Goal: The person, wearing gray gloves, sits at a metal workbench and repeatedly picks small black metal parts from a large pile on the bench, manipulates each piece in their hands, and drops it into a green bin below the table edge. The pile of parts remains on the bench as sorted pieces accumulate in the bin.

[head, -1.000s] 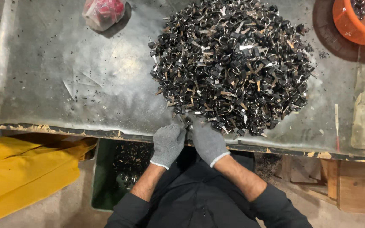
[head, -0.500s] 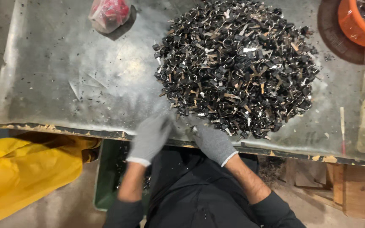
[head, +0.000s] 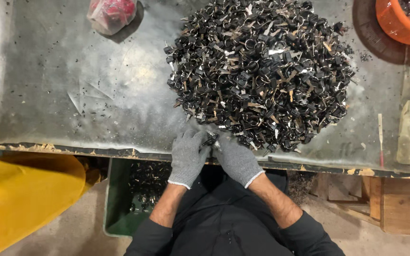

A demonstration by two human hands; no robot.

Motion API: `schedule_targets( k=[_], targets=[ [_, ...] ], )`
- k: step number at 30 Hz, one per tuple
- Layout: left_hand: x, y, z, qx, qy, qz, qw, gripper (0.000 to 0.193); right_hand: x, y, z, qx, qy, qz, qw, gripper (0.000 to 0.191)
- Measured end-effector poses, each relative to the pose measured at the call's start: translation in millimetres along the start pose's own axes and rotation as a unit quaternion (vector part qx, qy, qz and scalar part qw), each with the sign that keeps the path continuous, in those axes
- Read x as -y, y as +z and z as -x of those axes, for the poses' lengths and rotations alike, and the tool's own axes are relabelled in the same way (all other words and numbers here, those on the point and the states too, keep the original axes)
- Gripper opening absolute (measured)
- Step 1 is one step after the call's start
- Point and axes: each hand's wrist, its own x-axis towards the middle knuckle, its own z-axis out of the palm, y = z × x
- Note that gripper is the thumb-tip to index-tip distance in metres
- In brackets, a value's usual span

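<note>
Black and small, the part sat pinched between both gloved hands at the table's near edge, too hidden to tell which way its long axis ran. Left hand and right hand each gripped it, seemingly working it apart; next called for a firm twist. The pile lay just beyond, a green bin below.
</note>
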Motion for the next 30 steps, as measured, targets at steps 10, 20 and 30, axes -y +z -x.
schedule_targets(
  k=[10,20,30],
  targets=[
    [1,-2,-14,0.123,-0.186,0.056,0.973,0.038,-10,4,-5,0.020,0.008,-0.076,0.997,0.057],
    [9,8,-8,0.099,-0.082,0.003,0.992,0.017,-3,-1,-16,0.056,0.017,-0.081,0.995,0.039],
    [11,6,-10,0.100,-0.040,-0.012,0.994,0.017,14,-10,-8,-0.026,-0.021,0.084,0.996,0.027]
  ],
)
